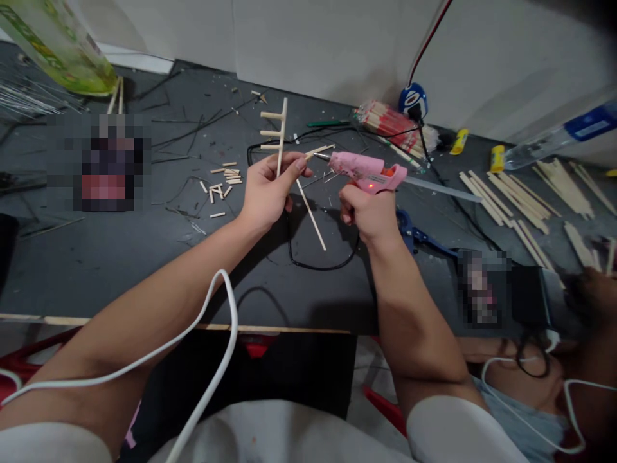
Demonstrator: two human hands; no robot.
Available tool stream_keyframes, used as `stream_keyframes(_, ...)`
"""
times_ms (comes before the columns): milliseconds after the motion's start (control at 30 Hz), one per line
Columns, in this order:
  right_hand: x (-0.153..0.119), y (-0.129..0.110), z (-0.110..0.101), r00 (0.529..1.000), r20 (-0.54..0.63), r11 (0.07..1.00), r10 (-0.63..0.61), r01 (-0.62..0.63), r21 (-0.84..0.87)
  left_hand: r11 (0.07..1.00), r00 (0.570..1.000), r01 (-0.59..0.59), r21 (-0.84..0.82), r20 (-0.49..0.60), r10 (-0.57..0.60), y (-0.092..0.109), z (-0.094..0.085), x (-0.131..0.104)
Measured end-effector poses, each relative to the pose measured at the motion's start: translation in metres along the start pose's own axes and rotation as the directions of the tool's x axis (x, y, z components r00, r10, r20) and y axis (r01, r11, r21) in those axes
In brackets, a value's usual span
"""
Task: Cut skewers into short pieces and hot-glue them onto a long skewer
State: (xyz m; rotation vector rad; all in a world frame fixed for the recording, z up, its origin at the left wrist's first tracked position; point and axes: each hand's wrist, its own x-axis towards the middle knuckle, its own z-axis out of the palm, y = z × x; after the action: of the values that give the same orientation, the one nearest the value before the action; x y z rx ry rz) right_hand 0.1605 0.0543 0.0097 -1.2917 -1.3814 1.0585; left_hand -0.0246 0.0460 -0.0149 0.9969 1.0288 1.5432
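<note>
My left hand [272, 186] pinches a thin wooden stick frame [283, 132], a long upright stick with several short pieces jutting left. Between the thumb and a fingertip of this hand is a small wooden piece [309, 156]. My right hand [369, 209] is wrapped round the handle of a pink glue gun [359, 168] with a small red light. The gun's metal nozzle points left, right by the small piece; whether they touch I cannot tell. Below my left hand a thin stick [312, 215] slants on the dark table [183, 270]. Several short cut pieces [232, 173] lie left of my left hand.
Bundled sticks in red-and-clear wrapping [390, 125] lie near the wall. Loose sticks [515, 199] and a clear bottle [554, 138] are at the right. A green bag [62, 51] stands back left. Black cable loops below my hands; a white cable [226, 321] hangs in front. Another person's hand [600, 289] is far right.
</note>
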Motion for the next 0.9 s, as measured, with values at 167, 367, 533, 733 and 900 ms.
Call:
stream_keyframes(167, 0.0000, -0.0020, 0.0006, 1.000, -0.001, 1.000, 0.004, -0.004, 0.005, 1.000, 1.000, 0.013, 0.016, 0.004, -0.013, 0.0031, 0.0013, -0.0016)
stream_keyframes(367, -0.0007, -0.0040, 0.0011, 1.000, -0.015, 1.000, 0.011, -0.011, 0.002, 0.999, 1.000, 0.031, 0.017, 0.003, -0.031, 0.0060, 0.0027, -0.0038)
stream_keyframes(533, 0.0001, -0.0020, 0.0000, 1.000, -0.024, 1.000, 0.013, -0.013, 0.005, 0.999, 0.999, 0.030, 0.010, 0.018, -0.030, 0.0081, 0.0026, -0.0053)
stream_keyframes(733, -0.0001, -0.0027, 0.0001, 1.000, -0.018, 1.000, 0.013, -0.013, 0.005, 0.999, 0.999, 0.052, 0.017, 0.010, -0.052, 0.0083, 0.0027, -0.0056)
stream_keyframes(900, -0.0003, -0.0035, 0.0001, 0.999, -0.014, 0.999, 0.034, -0.034, -0.007, 0.998, 1.000, 0.018, 0.058, 0.023, -0.020, 0.0049, 0.0015, -0.0039)
